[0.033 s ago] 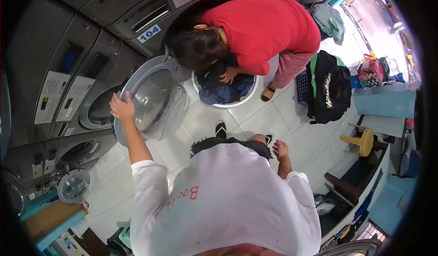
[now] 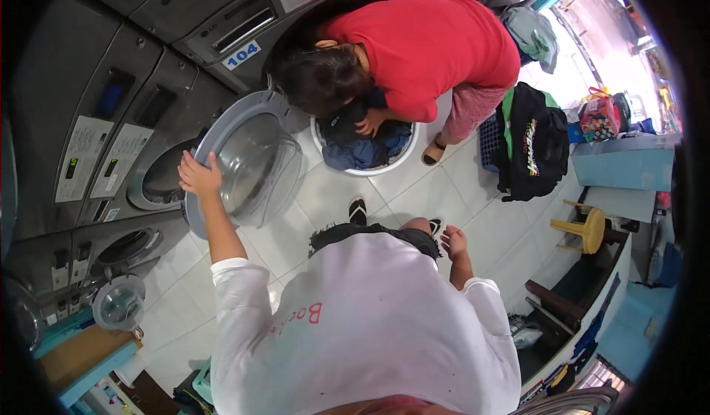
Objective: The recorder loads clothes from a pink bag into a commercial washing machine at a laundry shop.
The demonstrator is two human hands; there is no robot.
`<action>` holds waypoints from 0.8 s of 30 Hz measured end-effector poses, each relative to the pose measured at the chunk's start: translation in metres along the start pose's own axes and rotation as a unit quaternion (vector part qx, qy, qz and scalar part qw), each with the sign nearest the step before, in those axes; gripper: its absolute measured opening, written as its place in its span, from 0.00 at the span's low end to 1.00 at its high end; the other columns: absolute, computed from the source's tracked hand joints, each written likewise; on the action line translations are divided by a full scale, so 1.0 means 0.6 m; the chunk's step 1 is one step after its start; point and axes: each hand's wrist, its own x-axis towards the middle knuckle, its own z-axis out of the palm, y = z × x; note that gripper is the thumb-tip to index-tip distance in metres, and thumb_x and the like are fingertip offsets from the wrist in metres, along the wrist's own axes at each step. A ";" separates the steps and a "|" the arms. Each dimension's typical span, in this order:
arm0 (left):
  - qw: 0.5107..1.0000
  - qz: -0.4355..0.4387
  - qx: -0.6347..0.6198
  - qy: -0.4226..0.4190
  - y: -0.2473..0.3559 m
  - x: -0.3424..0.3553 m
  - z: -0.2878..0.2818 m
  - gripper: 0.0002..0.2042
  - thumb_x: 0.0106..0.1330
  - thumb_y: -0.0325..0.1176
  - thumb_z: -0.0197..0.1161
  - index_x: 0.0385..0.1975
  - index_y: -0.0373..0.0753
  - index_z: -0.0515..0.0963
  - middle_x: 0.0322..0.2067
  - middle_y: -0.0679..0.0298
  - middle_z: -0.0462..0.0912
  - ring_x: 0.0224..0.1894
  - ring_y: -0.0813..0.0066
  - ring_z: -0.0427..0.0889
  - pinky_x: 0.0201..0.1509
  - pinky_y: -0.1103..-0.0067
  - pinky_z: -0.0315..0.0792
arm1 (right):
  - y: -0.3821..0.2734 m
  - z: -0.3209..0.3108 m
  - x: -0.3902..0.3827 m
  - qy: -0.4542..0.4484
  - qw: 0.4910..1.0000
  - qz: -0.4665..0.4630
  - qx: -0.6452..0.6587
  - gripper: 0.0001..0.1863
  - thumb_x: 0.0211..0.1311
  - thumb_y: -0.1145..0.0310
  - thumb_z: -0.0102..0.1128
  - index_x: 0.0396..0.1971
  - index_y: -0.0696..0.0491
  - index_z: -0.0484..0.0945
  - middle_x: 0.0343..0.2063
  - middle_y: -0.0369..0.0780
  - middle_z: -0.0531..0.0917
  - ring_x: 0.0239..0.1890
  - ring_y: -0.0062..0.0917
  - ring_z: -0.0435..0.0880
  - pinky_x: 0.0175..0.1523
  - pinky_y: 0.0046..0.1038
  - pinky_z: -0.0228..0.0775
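Grey rims the clear domed door (image 2: 251, 167), left fingers (image 2: 191, 169) spread at its edge (image 2: 193, 212), right fingers (image 2: 450, 235) loosely curled.

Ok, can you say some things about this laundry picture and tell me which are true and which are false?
1. The left hand is at the rim of a big round door. True.
2. That door is shut. False: it stands open.
3. The right hand is inside the white basket. False: it is down beside the shorts, apart from the basket.
4. The person in red is bending over the basket. True.
5. The stool is blue. False: it is yellow.
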 end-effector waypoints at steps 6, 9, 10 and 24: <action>0.998 -0.046 0.002 -0.033 0.017 0.015 0.008 0.37 0.44 0.61 0.47 0.50 0.42 0.52 0.48 0.57 0.56 0.52 0.60 0.51 0.50 0.56 0.42 | 0.078 0.029 0.053 -0.084 0.995 -0.056 0.006 0.07 0.48 0.68 0.47 0.27 0.55 0.68 0.21 0.34 0.72 0.23 0.21 0.71 0.28 0.18 0.63; 0.999 -0.035 0.011 -0.033 0.012 0.017 0.012 0.39 0.41 0.62 0.48 0.50 0.41 0.52 0.48 0.57 0.56 0.52 0.60 0.50 0.50 0.56 0.41 | 0.090 0.041 0.052 -0.027 0.993 -0.107 -0.039 0.05 0.47 0.72 0.50 0.23 0.58 0.69 0.22 0.38 0.74 0.25 0.21 0.73 0.32 0.20 0.65; 0.999 -0.027 0.015 -0.036 0.010 0.017 0.011 0.40 0.40 0.63 0.49 0.50 0.41 0.53 0.48 0.57 0.56 0.52 0.60 0.50 0.50 0.56 0.41 | 0.087 0.039 0.054 -0.029 0.993 -0.108 -0.043 0.05 0.47 0.72 0.50 0.23 0.58 0.69 0.22 0.38 0.74 0.25 0.21 0.73 0.32 0.20 0.65; 0.998 -0.026 0.014 -0.063 0.012 0.019 -0.001 0.42 0.38 0.64 0.50 0.50 0.38 0.51 0.47 0.57 0.55 0.52 0.60 0.49 0.51 0.57 0.40 | 0.069 0.044 0.047 -0.084 0.992 -0.093 -0.026 0.04 0.45 0.73 0.50 0.18 0.57 0.71 0.15 0.33 0.72 0.17 0.16 0.67 0.24 0.16 0.58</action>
